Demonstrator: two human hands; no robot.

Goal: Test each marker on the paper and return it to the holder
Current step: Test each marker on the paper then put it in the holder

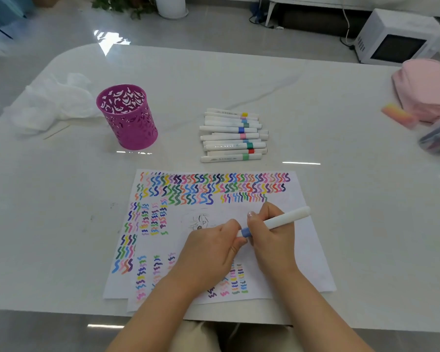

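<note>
Over the scribbled white paper (pixel 302 250), the right hand (pixel 272 240) grips the barrel of the white blue-banded marker (pixel 282 219), the left hand (pixel 208 247) pinching its leftward end.

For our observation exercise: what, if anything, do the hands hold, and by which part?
One marker: the right hand grips its white barrel beside the blue band; the left hand pinches the short end past the band.

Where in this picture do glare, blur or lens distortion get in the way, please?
Head view: glare blooms on the glossy floor and streaks the table; the wide lens bows the table's far edge; the plastic box at the right edge is smeared; the left hand, right hand, marker and paper look sharp.
</note>
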